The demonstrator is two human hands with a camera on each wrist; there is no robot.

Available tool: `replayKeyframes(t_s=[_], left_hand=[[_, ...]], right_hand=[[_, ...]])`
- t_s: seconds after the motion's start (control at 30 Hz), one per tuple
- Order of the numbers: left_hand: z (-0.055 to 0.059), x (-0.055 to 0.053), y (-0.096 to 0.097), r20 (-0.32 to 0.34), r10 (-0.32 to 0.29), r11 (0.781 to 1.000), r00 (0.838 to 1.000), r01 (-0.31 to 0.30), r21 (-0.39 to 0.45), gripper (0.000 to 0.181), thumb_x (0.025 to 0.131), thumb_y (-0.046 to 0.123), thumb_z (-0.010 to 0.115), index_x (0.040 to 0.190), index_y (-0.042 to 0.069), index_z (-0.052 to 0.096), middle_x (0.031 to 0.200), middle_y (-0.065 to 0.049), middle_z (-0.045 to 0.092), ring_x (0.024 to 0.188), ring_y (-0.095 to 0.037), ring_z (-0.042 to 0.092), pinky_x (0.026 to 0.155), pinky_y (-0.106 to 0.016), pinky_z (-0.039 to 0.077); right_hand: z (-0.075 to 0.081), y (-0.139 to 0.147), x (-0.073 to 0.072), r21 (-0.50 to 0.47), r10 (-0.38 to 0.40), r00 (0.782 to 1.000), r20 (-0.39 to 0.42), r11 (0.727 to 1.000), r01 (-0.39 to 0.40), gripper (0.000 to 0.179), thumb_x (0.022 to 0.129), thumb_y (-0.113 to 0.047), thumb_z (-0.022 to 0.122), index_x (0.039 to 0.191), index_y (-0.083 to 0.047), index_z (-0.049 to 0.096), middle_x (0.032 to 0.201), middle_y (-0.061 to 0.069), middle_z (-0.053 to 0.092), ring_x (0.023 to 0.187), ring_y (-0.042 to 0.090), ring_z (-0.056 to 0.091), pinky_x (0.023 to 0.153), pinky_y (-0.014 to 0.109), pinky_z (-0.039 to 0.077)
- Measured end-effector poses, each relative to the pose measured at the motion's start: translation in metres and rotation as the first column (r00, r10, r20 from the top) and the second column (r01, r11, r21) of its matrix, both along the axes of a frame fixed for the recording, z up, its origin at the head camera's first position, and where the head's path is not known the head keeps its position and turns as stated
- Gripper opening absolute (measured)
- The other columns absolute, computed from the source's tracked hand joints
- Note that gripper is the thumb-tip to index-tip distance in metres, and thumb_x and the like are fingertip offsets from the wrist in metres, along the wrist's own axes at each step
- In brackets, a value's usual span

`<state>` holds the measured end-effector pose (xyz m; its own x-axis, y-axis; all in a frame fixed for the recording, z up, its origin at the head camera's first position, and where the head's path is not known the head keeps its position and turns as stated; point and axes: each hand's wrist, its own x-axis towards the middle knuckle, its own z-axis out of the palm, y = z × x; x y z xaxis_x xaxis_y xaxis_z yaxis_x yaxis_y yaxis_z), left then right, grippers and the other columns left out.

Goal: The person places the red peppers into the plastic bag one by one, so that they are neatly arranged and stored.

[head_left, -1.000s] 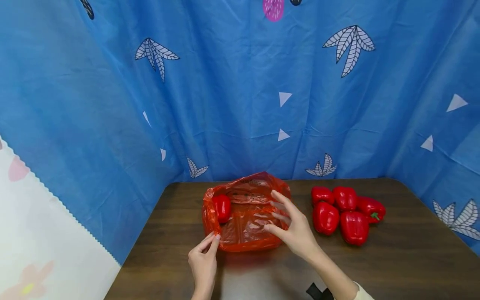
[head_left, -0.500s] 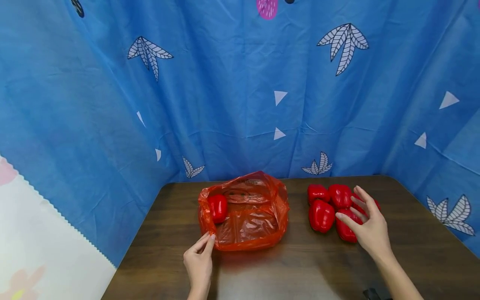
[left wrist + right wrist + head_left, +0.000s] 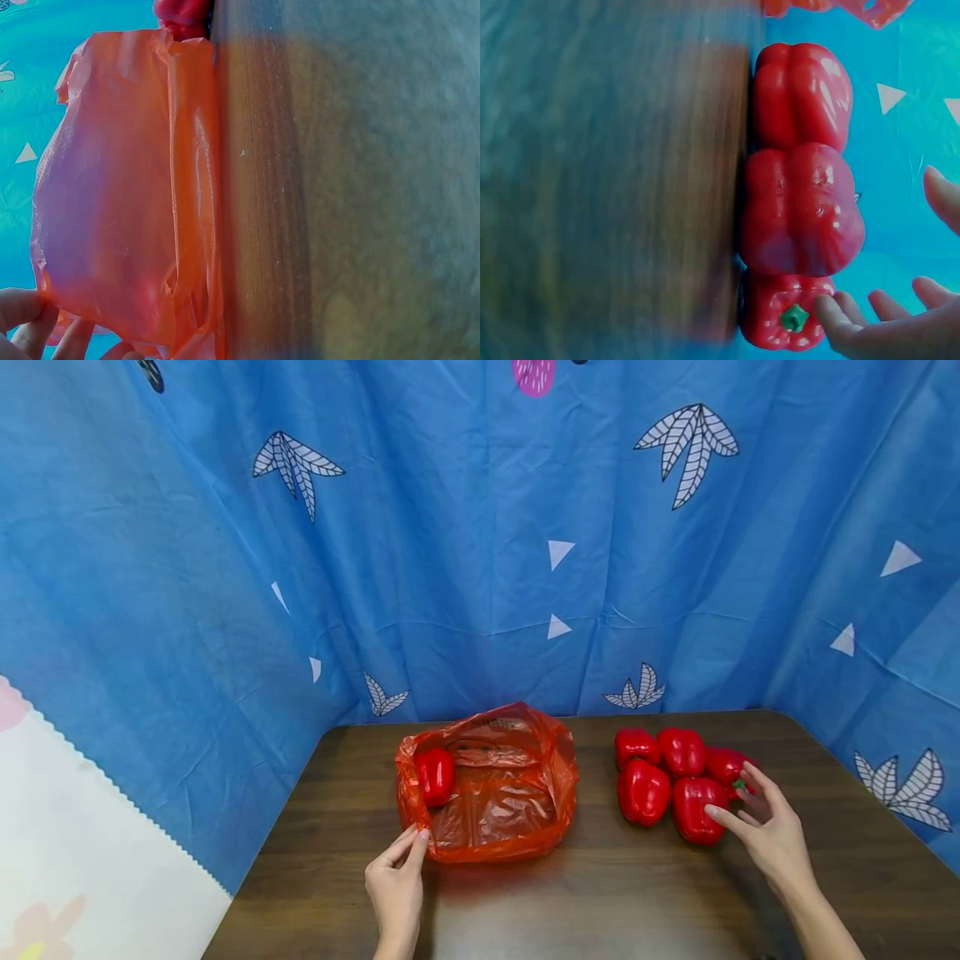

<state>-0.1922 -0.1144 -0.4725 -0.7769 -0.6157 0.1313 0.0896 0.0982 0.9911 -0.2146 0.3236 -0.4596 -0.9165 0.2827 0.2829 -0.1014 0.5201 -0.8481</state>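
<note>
An orange-red plastic bag lies open-mouthed on the table, with one red bell pepper inside at its left. My left hand pinches the bag's near left rim between thumb and fingers; the left wrist view shows those fingers on the film's edge. At the right, my right hand is spread beside the nearest bell pepper of a cluster, holding nothing. In the right wrist view its fingers are close to a pepper with a green stem; contact cannot be told.
Other red bell peppers sit close together on the right of the dark wooden table. A blue patterned curtain hangs behind and along the sides. A white scalloped-edge cloth is at the lower left.
My right hand has moved from over the bag rightward to the pepper cluster, then a little lower and further right. The left hand keeps its pinch on the bag's rim.
</note>
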Motion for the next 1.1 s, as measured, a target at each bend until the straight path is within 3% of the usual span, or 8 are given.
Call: replayKeyframes(t_s=[0.13,0.2,0.3,0.37,0.43,0.67,1.1], left_hand=[[0.0,0.0,0.0,-0.009,0.003,1.0,1.0,-0.003,0.0,0.019,0.083,0.008,0.077,0.095,-0.007,0.076,0.107,-0.021,0.072,0.083,0.016,0.06,0.073,-0.002,0.047],[0.0,0.0,0.0,-0.012,0.003,1.0,1.0,-0.003,0.0,0.019,0.083,0.007,0.077,0.095,-0.007,0.075,0.107,-0.021,0.072,0.083,0.016,0.06,0.073,-0.002,0.047],[0.001,0.001,0.0,-0.013,0.003,1.0,1.0,-0.003,0.005,0.019,0.083,0.006,0.077,0.095,-0.009,0.075,0.107,-0.022,0.072,0.083,0.015,0.06,0.073,-0.002,0.047],[0.001,0.001,0.0,-0.01,0.002,1.0,1.0,-0.002,0.008,0.019,0.083,0.006,0.077,0.095,-0.009,0.075,0.107,-0.022,0.072,0.082,0.015,0.06,0.073,-0.002,0.047],[0.002,0.001,0.0,-0.008,0.001,1.0,1.0,0.0,0.014,0.019,0.083,0.006,0.077,0.095,-0.009,0.075,0.107,-0.022,0.072,0.082,0.015,0.06,0.072,-0.003,0.048],[0.002,0.001,0.001,-0.013,0.003,1.0,1.0,-0.002,0.019,0.019,0.083,0.006,0.076,0.096,-0.008,0.075,0.107,-0.023,0.071,0.082,0.016,0.06,0.072,-0.002,0.048],[0.002,0.003,0.001,-0.007,0.03,0.999,1.0,-0.03,0.026,0.02,0.083,0.007,0.077,0.096,-0.007,0.075,0.107,-0.022,0.072,0.083,0.013,0.061,0.072,-0.002,0.047]], right_hand=[[-0.006,0.004,-0.002,-0.019,0.056,0.996,0.07,0.998,-0.055,0.084,0.091,-0.025,0.07,0.156,-0.009,0.019,0.152,0.023,0.03,0.101,-0.017,0.038,0.074,-0.001,0.041],[-0.008,0.004,-0.004,-0.017,0.075,0.991,0.113,0.997,-0.073,0.086,0.091,-0.028,0.069,0.156,-0.007,0.017,0.151,0.024,0.029,0.104,-0.01,0.04,0.073,0.001,0.042],[-0.012,0.005,-0.006,-0.019,0.099,0.982,0.161,0.995,-0.097,0.089,0.091,-0.03,0.069,0.156,-0.005,0.014,0.15,0.028,0.027,0.118,0.016,0.044,0.07,0.005,0.044],[-0.014,0.006,-0.007,-0.02,0.11,0.976,0.185,0.994,-0.108,0.091,0.091,-0.03,0.069,0.156,-0.004,0.012,0.15,0.029,0.026,0.122,0.036,0.04,0.07,0.008,0.045],[-0.018,0.007,-0.008,-0.03,0.134,0.97,0.203,0.991,-0.13,0.092,0.091,-0.029,0.069,0.156,-0.004,0.009,0.152,0.032,0.023,0.125,0.047,0.035,0.07,0.01,0.046],[-0.027,0.008,-0.011,-0.029,0.153,0.962,0.226,0.988,-0.151,0.095,0.089,-0.023,0.072,0.157,-0.005,0.008,0.153,0.034,0.023,0.126,0.049,0.037,0.071,0.01,0.045],[-0.029,0.005,-0.01,-0.039,0.165,0.964,0.206,0.986,-0.16,0.101,0.084,-0.015,0.077,0.156,-0.004,0.008,0.15,0.034,0.027,0.126,0.054,0.038,0.071,0.005,0.042]])
